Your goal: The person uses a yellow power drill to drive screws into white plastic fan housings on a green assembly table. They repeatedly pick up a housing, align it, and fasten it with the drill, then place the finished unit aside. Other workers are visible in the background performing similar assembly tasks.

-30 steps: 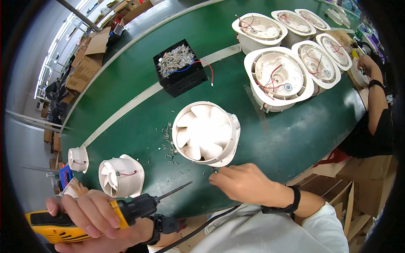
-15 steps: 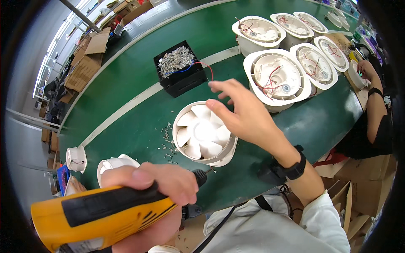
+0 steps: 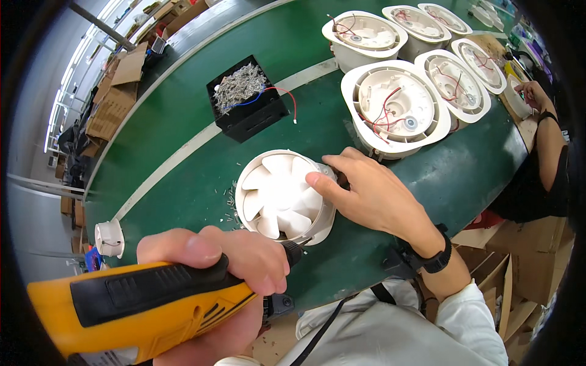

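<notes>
My left hand (image 3: 244, 259) is wrapped round a yellow and black power drill (image 3: 146, 294). Its black chuck (image 3: 293, 251) and thin bit point to the right, beside the near rim of a round white fan housing (image 3: 241, 210). Inside that housing sits a white fan (image 3: 279, 196) with several blades. My right hand (image 3: 378, 192) grips the housing at its right side, thumb on the rim and fingers curled down outside; the fingertips are partly hidden.
A black box (image 3: 253, 125) of screws stands behind the housing, a red and blue wire draped over it. Loose screws (image 3: 231, 201) lie left of the housing. Several white housings (image 3: 400, 110) with red wires fill the right. A co-worker's hand (image 3: 534, 94) works at far right.
My right hand has come down from above the fan housing and taken hold of its right side. The housing appears slightly tilted. The drill has shifted little.
</notes>
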The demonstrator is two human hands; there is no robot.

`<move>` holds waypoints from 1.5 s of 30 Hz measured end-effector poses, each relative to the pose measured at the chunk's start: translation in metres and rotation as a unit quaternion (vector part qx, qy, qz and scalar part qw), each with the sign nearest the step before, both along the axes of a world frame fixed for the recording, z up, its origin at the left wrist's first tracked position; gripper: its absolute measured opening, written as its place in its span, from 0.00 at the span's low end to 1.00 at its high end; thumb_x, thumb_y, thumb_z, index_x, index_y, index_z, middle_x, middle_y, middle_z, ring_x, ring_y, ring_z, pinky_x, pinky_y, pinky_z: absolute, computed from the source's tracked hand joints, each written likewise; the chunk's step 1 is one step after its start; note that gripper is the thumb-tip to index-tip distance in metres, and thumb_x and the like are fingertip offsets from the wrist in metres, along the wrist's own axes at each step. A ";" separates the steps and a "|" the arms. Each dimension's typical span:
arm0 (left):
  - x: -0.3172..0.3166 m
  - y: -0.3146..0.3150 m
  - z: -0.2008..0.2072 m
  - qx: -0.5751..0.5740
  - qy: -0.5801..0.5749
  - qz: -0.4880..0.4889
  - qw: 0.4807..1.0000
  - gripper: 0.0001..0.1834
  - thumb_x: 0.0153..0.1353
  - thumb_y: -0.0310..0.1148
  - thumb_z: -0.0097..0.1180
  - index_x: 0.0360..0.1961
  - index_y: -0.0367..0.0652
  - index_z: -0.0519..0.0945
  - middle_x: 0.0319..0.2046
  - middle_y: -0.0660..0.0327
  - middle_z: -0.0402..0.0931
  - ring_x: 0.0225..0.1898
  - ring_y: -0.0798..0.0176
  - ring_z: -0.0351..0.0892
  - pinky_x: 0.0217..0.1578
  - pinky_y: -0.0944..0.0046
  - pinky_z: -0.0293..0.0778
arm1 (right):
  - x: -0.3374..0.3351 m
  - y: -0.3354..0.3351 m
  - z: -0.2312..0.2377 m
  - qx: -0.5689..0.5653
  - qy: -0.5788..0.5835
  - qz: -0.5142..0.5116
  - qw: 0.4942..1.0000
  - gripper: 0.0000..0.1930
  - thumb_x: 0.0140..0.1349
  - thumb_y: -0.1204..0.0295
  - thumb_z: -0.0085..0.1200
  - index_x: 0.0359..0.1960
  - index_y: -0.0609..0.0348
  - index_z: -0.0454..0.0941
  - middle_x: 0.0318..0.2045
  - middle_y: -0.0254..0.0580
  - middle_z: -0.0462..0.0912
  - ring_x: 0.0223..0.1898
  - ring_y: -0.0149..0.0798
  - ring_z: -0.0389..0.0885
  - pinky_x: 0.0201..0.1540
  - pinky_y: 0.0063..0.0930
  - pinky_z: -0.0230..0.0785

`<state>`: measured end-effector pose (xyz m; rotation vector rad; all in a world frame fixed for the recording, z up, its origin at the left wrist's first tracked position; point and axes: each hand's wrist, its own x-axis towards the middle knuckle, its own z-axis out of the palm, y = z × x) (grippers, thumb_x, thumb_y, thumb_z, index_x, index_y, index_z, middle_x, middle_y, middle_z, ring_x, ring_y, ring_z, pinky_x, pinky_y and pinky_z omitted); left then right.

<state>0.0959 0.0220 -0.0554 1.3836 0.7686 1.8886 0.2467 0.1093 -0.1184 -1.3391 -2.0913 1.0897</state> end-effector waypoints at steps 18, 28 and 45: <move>-0.004 0.004 0.008 0.000 -0.001 -0.068 0.998 0.43 0.52 0.71 0.45 0.47 0.38 0.61 0.18 0.56 0.69 0.12 0.62 0.67 0.12 0.63 0.67 | 0.004 0.008 -0.003 -0.115 -0.018 -0.013 0.993 0.45 0.51 0.36 0.51 0.47 0.77 0.73 0.36 0.67 0.79 0.39 0.55 0.81 0.41 0.39 0.72; -0.047 -0.021 0.040 0.004 0.032 0.034 0.999 0.42 0.55 0.69 0.46 0.49 0.37 0.60 0.18 0.56 0.69 0.13 0.63 0.67 0.15 0.66 0.67 | -0.002 0.015 0.003 -0.229 0.055 0.003 0.972 0.39 0.49 0.37 0.57 0.36 0.72 0.74 0.32 0.50 0.76 0.35 0.38 0.75 0.37 0.27 0.69; -0.094 -0.039 0.043 0.100 -0.004 0.164 0.981 0.42 0.53 0.70 0.48 0.50 0.39 0.64 0.18 0.60 0.68 0.14 0.66 0.66 0.17 0.67 0.63 | -0.023 -0.014 0.038 0.234 0.060 0.038 0.970 0.37 0.36 0.59 0.71 0.42 0.68 0.63 0.49 0.63 0.62 0.49 0.55 0.66 0.50 0.38 0.65</move>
